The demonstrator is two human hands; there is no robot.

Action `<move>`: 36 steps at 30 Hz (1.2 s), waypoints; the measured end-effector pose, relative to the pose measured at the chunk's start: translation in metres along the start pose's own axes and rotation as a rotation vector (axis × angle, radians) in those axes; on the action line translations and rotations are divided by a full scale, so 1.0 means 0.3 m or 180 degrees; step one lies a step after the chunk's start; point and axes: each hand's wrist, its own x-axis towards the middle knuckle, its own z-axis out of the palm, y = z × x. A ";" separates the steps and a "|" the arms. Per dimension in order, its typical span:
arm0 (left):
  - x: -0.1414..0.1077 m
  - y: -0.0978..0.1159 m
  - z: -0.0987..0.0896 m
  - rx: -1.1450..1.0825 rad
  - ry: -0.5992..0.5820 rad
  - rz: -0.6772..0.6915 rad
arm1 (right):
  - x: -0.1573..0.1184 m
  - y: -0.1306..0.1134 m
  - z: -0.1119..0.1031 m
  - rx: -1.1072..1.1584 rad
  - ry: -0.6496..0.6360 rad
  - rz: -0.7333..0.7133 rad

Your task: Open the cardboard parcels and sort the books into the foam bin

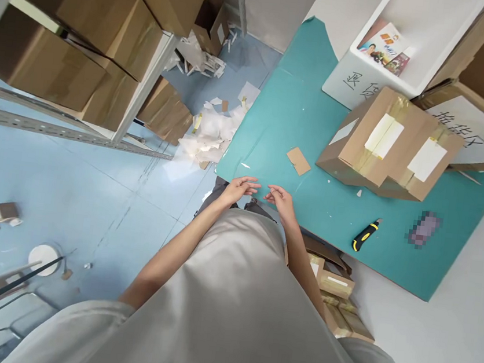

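My left hand (241, 189) is at the near edge of the green table (275, 121), fingers apart and nothing in them. Just to its right, my right hand (281, 199) is also empty, its fingers spread and slightly curled. The two hands do not touch. A small flat piece of cardboard (299, 160) lies on the table beyond my right hand. Farther right are two taped cardboard boxes (366, 140) with white labels, side by side. A black and yellow utility knife (366, 235) rests near the table's front edge, with a blurred purple item (423, 229) to its right.
A white bin (346, 71) with printed booklets stands at the table's back, beside a large open carton (480, 124). Shelving (140, 94) with cardboard boxes is on the left. Scrap paper (215, 129) litters the floor by the table. More boxes (335, 282) sit below the table's front edge.
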 end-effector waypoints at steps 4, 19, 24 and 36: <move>0.027 0.052 -0.004 -0.0064 0.0118 -0.0052 | 0.011 -0.031 0.032 0.0099 -0.0024 -0.0063; 0.191 0.098 0.154 0.0288 -0.1099 -0.0368 | -0.226 0.073 -0.019 0.0718 0.1546 -0.0024; 0.186 0.062 0.257 0.0534 -0.1472 -0.0438 | -0.327 0.147 -0.118 0.0937 0.2157 0.0068; 0.424 0.270 0.638 0.1148 -0.0593 0.0553 | -0.099 -0.152 -0.737 0.0642 0.2355 -0.0779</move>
